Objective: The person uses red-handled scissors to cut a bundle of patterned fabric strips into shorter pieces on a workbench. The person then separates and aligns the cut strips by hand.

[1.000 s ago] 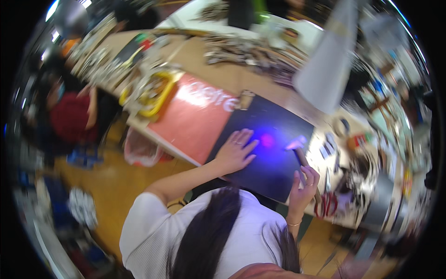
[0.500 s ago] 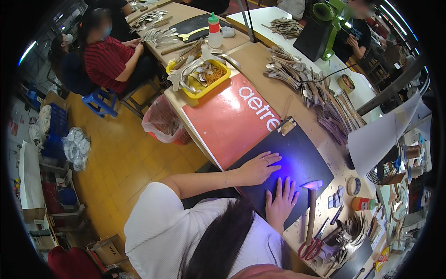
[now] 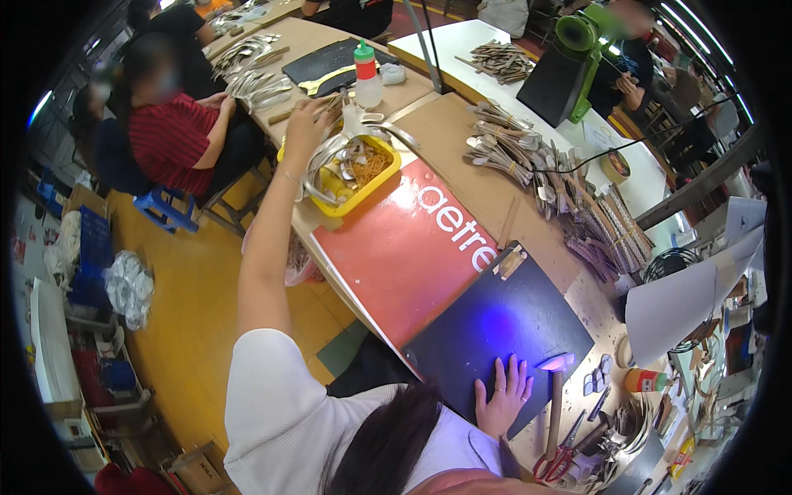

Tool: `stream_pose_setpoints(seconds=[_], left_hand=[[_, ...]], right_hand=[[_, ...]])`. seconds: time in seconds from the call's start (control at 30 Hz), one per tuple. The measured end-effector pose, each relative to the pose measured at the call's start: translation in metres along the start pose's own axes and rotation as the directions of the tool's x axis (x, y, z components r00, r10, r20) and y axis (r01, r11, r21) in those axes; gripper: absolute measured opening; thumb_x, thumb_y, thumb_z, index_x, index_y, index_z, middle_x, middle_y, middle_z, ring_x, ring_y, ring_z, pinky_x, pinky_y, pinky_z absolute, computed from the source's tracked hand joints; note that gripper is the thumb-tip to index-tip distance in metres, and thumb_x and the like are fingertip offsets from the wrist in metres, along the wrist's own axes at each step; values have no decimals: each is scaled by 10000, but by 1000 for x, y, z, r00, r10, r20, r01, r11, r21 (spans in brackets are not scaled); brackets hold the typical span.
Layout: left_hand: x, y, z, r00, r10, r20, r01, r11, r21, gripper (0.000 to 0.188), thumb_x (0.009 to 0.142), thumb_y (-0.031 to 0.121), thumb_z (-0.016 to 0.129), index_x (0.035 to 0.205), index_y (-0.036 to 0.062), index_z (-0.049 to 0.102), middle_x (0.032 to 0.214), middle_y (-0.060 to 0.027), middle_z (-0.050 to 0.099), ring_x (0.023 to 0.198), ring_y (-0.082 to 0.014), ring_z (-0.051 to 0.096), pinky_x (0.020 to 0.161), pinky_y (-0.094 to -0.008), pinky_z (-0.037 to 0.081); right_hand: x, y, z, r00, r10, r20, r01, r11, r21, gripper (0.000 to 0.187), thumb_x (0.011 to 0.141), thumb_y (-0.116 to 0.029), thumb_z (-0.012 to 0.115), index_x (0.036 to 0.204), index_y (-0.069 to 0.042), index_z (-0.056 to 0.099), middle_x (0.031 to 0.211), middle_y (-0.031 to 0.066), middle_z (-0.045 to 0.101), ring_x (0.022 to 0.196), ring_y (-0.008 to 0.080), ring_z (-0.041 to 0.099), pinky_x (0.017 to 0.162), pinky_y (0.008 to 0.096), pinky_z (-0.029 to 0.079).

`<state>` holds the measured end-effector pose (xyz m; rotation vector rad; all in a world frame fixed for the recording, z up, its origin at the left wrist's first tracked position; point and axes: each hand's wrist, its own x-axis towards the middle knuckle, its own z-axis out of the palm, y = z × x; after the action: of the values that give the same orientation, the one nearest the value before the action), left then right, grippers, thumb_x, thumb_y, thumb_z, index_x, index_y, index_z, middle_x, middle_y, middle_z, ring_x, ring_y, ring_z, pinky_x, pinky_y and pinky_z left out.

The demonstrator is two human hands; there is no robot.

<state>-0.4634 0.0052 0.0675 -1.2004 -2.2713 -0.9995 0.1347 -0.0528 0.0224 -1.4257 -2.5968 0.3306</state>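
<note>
Workbench (image 3: 437, 136) with a brown top is stretched across the scene, its near half covered by a glossy red sheet (image 3: 396, 264) with white lettering. Along the right edge of that sheet a black board (image 3: 470, 359) is laid flat, directly in front of the person, and its middle is lit by a blue glow. Farther back on the bench, long bundles of pale and purplish strips (image 3: 590, 206) are heaped. At the far left corner of the red sheet a yellow tray (image 3: 355, 202) is placed, filled with orange stringy scraps and pale pieces, with pale curved straps (image 3: 318, 169) laid over its rim. To the right of the board's lower part a hammer (image 3: 555, 404) is set down, its head turned away from the person. The right hand (image 3: 503, 396) is rested palm down on the board, its fingers held apart and nothing gripped. The left hand (image 3: 307, 120) is stretched out past the tray, near some thin brown strips; whether its fingers are closed on one of them cannot be told. Scissors (image 3: 554, 464) with red handles are placed beside the hammer's handle, and a clear bottle (image 3: 365, 74) with a green cap is stood upright behind the tray.
</note>
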Motion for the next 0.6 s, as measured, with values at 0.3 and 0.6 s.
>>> stream_pose_setpoints(seconds=[0.3,0.6], left_hand=[[69,-62,47,808,-151,569,59,982,178,549,663,148,653,1187,3,583,968,-241,652,880,-339,636,814,-377,497],[83,-108,17,869,-164,466,290,933,-212,400,750,132,670,1103,-34,578,877,-83,619,766,-145,569,699,-281,468]], right_hand=[[3,-2,1,999,42,15,-42,999,-5,515,813,-332,626,1269,-121,518,1403,128,406,1352,342,276,1111,526,135],[4,2,7,1000,7,1,-6,999,-41,505,825,-323,614,1267,-103,513,1396,134,409,1348,355,283,1105,539,142]])
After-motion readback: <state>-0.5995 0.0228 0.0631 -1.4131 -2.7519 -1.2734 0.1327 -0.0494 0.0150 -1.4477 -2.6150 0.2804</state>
